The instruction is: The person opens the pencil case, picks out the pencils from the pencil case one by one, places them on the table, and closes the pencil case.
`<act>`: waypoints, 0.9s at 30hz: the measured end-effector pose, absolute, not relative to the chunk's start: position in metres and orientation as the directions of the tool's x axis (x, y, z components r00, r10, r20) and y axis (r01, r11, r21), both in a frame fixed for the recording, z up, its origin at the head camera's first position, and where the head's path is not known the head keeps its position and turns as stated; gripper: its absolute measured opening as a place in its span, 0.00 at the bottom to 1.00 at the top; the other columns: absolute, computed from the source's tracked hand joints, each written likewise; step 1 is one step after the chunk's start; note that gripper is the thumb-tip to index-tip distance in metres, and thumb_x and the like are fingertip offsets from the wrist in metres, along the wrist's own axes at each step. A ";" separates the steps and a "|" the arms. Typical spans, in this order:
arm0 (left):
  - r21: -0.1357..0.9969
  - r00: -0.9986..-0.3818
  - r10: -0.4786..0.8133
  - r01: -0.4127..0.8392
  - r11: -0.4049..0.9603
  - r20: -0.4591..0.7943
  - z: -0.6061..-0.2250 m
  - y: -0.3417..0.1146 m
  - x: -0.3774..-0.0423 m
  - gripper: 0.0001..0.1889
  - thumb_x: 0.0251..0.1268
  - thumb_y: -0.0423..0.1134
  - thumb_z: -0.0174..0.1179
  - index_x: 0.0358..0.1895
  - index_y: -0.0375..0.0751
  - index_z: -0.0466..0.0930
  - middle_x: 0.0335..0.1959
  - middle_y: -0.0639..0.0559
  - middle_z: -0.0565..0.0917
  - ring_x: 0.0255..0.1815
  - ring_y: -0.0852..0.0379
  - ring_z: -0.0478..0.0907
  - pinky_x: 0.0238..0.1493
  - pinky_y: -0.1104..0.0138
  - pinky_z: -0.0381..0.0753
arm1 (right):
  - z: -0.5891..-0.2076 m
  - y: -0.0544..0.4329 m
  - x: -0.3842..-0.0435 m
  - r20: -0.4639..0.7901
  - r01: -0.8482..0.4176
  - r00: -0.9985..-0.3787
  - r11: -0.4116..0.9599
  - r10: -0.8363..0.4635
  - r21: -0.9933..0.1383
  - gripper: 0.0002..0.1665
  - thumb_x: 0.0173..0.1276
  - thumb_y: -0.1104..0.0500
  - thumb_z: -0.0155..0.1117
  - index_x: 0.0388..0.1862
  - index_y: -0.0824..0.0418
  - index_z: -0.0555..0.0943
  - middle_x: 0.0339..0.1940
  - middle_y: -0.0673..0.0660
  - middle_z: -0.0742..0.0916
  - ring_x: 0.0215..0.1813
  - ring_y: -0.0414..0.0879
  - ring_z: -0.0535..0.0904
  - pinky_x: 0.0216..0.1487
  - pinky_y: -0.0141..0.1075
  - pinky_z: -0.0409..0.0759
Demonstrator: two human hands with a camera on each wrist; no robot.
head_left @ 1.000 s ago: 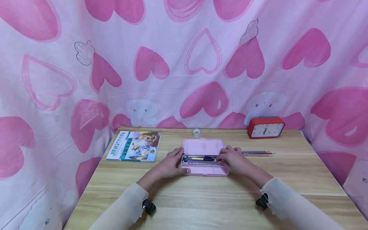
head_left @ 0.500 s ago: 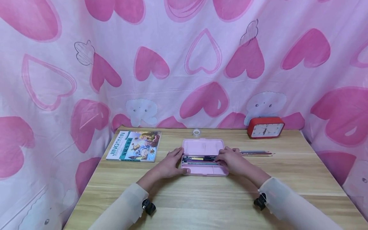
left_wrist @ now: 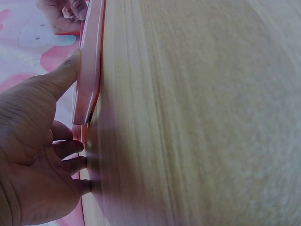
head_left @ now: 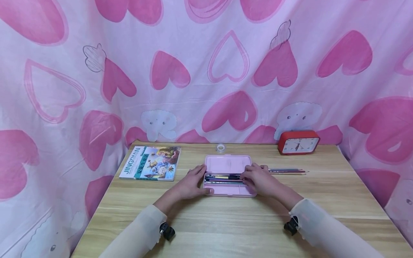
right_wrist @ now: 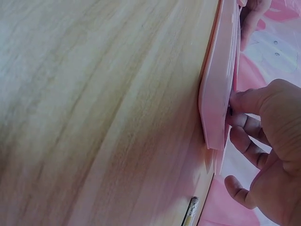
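Observation:
An opened pink pencil case [head_left: 229,192] lies on the table, its lid [head_left: 227,164] folded back. Inside are a dark pen with a yellowish section [head_left: 222,177] and slim pencils [head_left: 222,182]. My left hand [head_left: 193,184] holds the case's left end; in the left wrist view its thumb [left_wrist: 69,70] presses the near rim while the other fingers reach around the corner. My right hand [head_left: 259,179] is over the case's right end, thumb and index finger pinching a pencil end inside. Only a dark bit of it shows between those fingertips in the right wrist view.
Right of the case lie several pencils [head_left: 287,171], partly behind my right hand. A red alarm clock [head_left: 298,142] stands at the back right. A roll of clear tape [head_left: 221,148] sits behind the case, and a book [head_left: 151,163] lies at the left.
My right hand has shifted slightly left along the case, uncovering a bit more of the pencils on the table. My left hand and the case stay in place.

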State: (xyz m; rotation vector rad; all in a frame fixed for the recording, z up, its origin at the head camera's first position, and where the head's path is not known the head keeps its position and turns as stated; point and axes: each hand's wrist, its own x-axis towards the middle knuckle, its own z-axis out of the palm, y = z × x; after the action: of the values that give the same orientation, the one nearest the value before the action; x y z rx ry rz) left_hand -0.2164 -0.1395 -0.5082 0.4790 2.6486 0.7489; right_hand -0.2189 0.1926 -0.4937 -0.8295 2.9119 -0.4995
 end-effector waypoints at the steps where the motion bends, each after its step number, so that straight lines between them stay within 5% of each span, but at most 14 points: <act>1: 0.550 -0.884 0.406 0.224 0.804 -0.233 -0.508 -0.139 -0.216 0.59 0.69 0.70 0.71 0.92 0.47 0.49 0.95 0.47 0.49 0.95 0.35 0.46 0.91 0.39 0.56 | -0.494 0.192 -0.219 0.021 -0.498 -0.853 0.802 -0.521 -0.329 0.10 0.74 0.58 0.78 0.51 0.45 0.94 0.46 0.44 0.89 0.55 0.47 0.78 0.62 0.61 0.73; 16: 0.561 -0.883 0.405 0.215 0.799 -0.237 -0.506 -0.139 -0.215 0.60 0.68 0.71 0.71 0.93 0.48 0.49 0.95 0.48 0.49 0.95 0.36 0.46 0.91 0.38 0.57 | -0.495 0.185 -0.218 0.046 -0.499 -0.857 0.802 -0.514 -0.329 0.08 0.74 0.56 0.79 0.50 0.47 0.93 0.46 0.45 0.89 0.55 0.48 0.77 0.68 0.71 0.72; 27: 0.554 -0.881 0.416 0.237 0.798 -0.223 -0.509 -0.140 -0.216 0.59 0.69 0.69 0.71 0.92 0.46 0.49 0.95 0.48 0.49 0.95 0.38 0.46 0.92 0.40 0.55 | -0.494 0.180 -0.217 0.054 -0.504 -0.854 0.796 -0.518 -0.336 0.08 0.75 0.58 0.78 0.49 0.49 0.93 0.46 0.47 0.89 0.55 0.48 0.79 0.68 0.68 0.73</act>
State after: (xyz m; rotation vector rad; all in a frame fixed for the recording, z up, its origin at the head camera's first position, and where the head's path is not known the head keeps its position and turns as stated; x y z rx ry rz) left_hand -0.2160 -0.1397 -0.5088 0.4977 2.6521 0.7533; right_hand -0.2167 0.1796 -0.4939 -0.8370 2.9383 -0.5319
